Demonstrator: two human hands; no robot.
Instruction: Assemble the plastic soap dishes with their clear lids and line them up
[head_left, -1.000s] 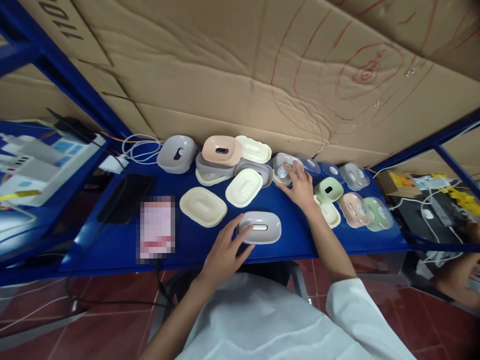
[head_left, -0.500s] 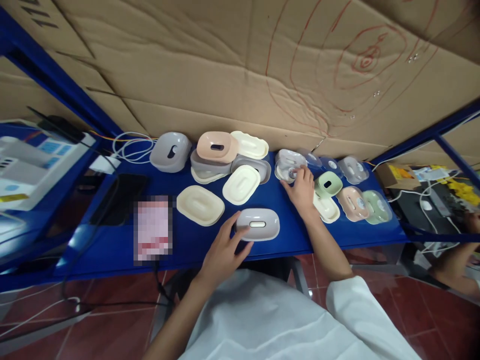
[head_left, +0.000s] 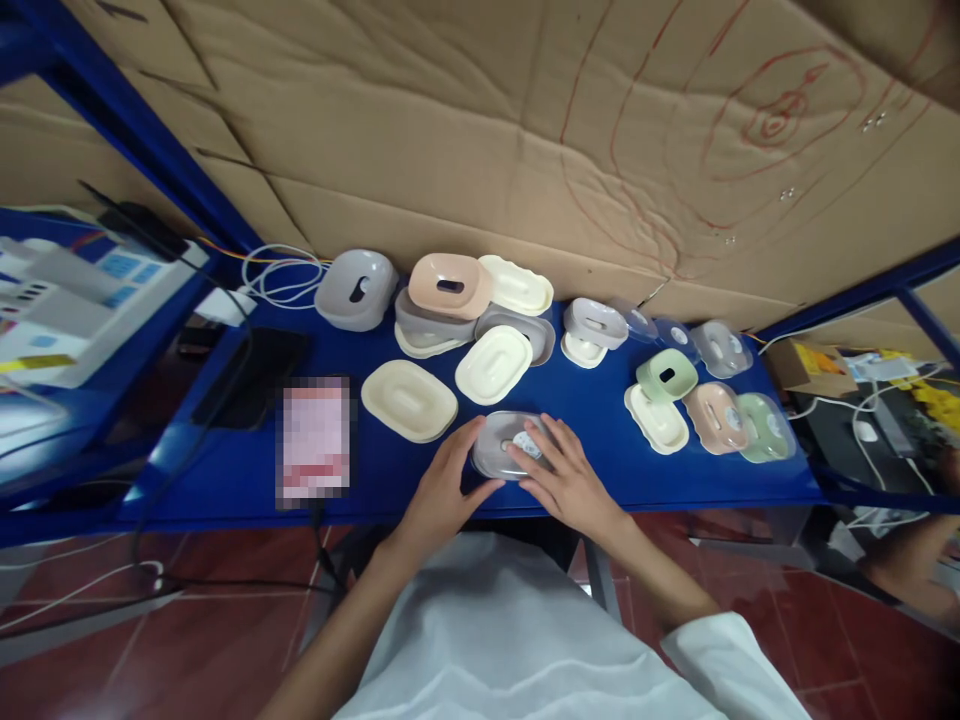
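Note:
A grey oval box [head_left: 493,440] lies near the table's front edge, now under a clear cover [head_left: 525,443] with a round label. My left hand [head_left: 442,490] holds the left side of the box, thumb along the front and fingers at the back. From the right, my right hand [head_left: 568,470] presses on the cover, its fingers spread over the top and side. Just behind are a cream oval tray [head_left: 409,400] and a cream oval lid [head_left: 493,366].
Behind stand a grey box [head_left: 356,290], a peach box [head_left: 450,287] and cream trays. To the right are a green box [head_left: 667,375] and several covered boxes. A phone [head_left: 251,378] and cables lie left. Another person's arm [head_left: 919,565] shows far right.
My right hand has come back from the boxes at the back right with the clear cover, which now sits over the grey box. The view has shifted slightly.

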